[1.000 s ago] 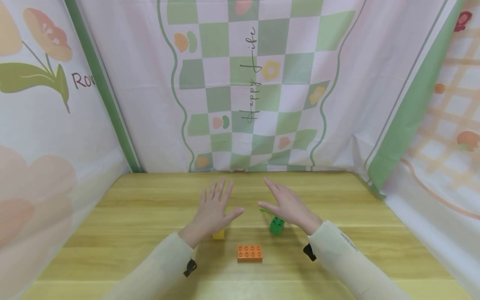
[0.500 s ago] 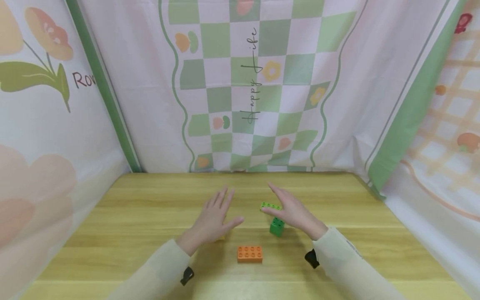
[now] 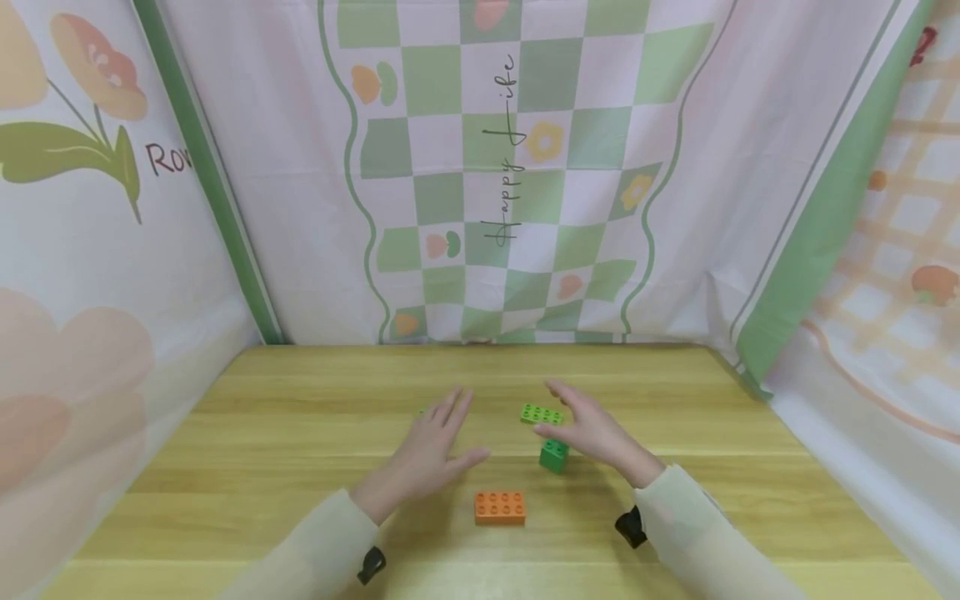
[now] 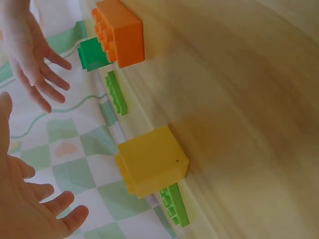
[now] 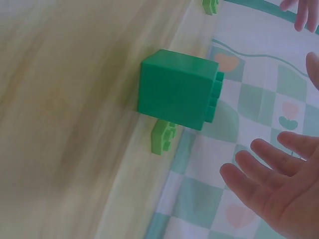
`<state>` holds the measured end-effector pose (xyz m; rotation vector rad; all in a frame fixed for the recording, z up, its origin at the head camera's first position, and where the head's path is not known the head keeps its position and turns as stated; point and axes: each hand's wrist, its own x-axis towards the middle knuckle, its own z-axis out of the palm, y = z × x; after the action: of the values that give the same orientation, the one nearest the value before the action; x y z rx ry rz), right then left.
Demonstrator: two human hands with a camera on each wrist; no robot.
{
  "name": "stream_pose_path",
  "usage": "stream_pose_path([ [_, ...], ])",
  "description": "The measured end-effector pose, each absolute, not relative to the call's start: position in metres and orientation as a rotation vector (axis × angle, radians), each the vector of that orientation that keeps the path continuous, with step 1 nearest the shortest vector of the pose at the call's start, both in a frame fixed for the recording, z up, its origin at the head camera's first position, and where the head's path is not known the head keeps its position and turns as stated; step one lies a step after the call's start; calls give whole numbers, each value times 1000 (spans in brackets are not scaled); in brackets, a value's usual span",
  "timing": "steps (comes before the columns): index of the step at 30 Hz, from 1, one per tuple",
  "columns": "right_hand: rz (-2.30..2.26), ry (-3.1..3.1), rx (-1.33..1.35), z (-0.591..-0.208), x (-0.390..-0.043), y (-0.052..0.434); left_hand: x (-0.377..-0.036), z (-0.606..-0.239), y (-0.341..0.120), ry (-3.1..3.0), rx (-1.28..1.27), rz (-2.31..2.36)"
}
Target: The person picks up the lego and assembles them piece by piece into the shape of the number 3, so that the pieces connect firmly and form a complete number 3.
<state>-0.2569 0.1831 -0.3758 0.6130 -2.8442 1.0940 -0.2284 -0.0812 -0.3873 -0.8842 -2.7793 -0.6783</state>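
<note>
My left hand (image 3: pixel 420 458) hovers over the table with fingers extended and thumb out, holding nothing. Beneath it in the head view the yellow building brick is hidden; the left wrist view shows this yellow brick (image 4: pixel 152 162) with a thin light green brick (image 4: pixel 174 205) behind it. My right hand (image 3: pixel 600 433), also holding nothing, is held above the table with thumb and fingers apart. Nearest to it are a dark green brick (image 3: pixel 553 457) and a flat light green brick (image 3: pixel 542 414). Between the hands and closer to me lies an orange brick (image 3: pixel 499 508), studs up.
All the bricks stand on a wooden table (image 3: pixel 225 500). A patterned cloth (image 3: pixel 495 167) hangs along the table's back edge, with more printed cloth at both sides. Black wrist straps or mounts show below both sleeves.
Both hands have drawn back a little toward me, the right also to the right, exposing the flat light green brick. The left hand now covers the yellow brick. The bricks stay put.
</note>
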Motion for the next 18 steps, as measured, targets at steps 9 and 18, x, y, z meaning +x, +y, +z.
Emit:
stream_pose_path([
  [9, 1115, -2835, 630, -383, -256, 191, -222, -391, -83, -2799, -954, -710],
  [18, 1165, -2853, 623, -388, -254, 197, -217, -397, -84, -2880, -942, -779],
])
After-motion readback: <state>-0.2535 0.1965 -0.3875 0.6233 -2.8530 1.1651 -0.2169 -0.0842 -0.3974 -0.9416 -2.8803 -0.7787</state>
